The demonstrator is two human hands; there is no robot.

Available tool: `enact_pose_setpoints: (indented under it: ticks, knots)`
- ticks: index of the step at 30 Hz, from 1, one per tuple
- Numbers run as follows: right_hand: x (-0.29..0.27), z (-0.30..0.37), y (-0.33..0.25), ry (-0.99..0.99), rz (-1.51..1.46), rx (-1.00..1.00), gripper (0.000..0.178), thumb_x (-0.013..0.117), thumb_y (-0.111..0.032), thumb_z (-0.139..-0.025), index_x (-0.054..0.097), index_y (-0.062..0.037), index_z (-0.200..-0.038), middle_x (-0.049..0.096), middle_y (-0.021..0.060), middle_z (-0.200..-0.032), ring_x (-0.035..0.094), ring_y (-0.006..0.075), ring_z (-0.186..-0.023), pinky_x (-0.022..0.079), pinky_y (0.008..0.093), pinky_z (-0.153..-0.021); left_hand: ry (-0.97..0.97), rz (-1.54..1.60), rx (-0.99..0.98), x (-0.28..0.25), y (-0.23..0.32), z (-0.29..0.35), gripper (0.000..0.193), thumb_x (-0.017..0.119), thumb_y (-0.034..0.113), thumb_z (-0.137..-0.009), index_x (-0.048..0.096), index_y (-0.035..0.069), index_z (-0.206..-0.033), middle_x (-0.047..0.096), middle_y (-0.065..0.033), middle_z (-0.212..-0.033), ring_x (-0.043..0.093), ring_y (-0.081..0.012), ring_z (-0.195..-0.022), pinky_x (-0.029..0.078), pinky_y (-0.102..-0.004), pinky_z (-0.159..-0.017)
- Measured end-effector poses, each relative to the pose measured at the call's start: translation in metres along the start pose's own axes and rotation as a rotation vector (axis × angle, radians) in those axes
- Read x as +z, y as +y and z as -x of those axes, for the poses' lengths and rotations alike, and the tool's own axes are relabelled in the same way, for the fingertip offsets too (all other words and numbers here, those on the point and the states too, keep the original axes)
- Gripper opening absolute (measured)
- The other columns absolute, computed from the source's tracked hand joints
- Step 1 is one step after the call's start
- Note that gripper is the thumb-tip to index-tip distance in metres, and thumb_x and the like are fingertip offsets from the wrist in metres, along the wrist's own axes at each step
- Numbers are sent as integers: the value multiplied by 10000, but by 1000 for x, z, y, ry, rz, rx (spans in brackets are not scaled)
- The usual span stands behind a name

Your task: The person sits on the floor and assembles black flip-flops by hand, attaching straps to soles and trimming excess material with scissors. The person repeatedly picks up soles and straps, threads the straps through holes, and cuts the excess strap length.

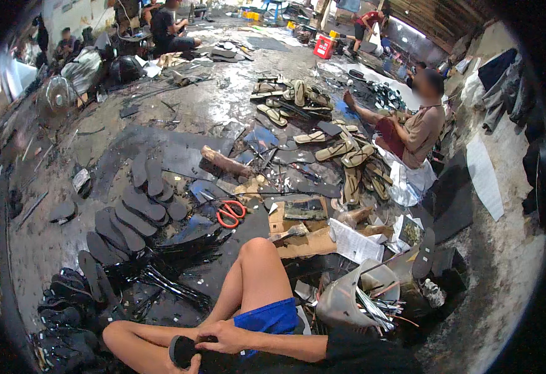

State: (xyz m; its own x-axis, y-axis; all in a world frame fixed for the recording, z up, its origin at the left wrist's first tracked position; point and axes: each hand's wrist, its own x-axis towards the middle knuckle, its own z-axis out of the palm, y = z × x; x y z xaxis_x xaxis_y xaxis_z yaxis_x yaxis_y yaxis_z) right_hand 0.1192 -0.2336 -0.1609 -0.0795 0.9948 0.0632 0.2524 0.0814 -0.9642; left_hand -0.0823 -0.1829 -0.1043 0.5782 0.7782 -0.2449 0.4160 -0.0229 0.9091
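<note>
Head view, the only one here: a dark, round-ended piece (184,354) is held low over the lap, right at the bottom edge, just beside the blue shorts (266,319). It's gripped by the left hand (193,367), though most of that hand is cut off by the frame, so only a bit of thumb or finger can be made out, pressed close against the piece. The right hand (223,337) is brought in from the other side, fingers bent and mostly closed, tips right at the piece's edge. Whether anything's pinched in them or the edge is just being touched can't be told, sorry.

Around that, dark soles (137,219) are laid out in overlapping rows to the left, with black strips (173,283) heaped nearer the legs. Red-handled scissors (230,214) are left lying on the floor past the knees, near a short log (225,163). To the right, flattened cardboard (313,243) and printed paper (355,242) are scattered, and a tilted pale bucket (337,299) is stuffed with thin strips. Further out, strapped sandals (347,149) are piled beside a seated person (424,124).
</note>
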Motion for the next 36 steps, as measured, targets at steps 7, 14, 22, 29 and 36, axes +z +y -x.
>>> enact_pose_setpoints:
  ticks: [7,14,22,29,36]
  knots:
    - [-18,-21,-16,136,-26,-33,550,817,-279,-807,540,-8,-1197,577,150,-1182,595,233,-1062,483,351,-908,566,430,87,10,-22,-18,475,718,97,-842,551,-1,-1275,536,-133,-1300,527,-265,-1191,422,-415,-1040]
    - [-68,-84,-15,549,7,51,256,822,-119,-715,696,-41,-924,633,201,-1176,622,315,-1074,476,383,-955,60,1163,36,65,-30,8,602,589,339,-962,439,-76,-1371,498,-174,-1399,520,-263,-1259,400,-416,-1068]
    - [-77,-99,-21,127,13,35,261,866,-201,-724,766,-97,-942,637,159,-1250,626,239,-1107,515,344,-864,-45,1462,-309,68,-33,11,264,599,144,-960,569,22,-1192,666,-81,-1079,639,-170,-1029,531,-347,-886]
    - [-64,-122,-19,79,116,65,298,863,-250,-733,763,-87,-961,581,159,-1327,595,252,-1167,473,378,-976,-23,658,-56,24,-8,-31,859,699,168,-910,131,6,-1534,519,-121,-1298,520,-189,-1203,443,-337,-993]
    - [-14,-246,45,2,-77,189,613,798,-255,-801,504,-21,-1285,520,191,-1285,642,312,-1027,534,406,-866,775,287,13,-83,-40,-57,803,757,178,-853,283,-72,-1451,449,-215,-1403,466,-247,-1277,398,-394,-1053]
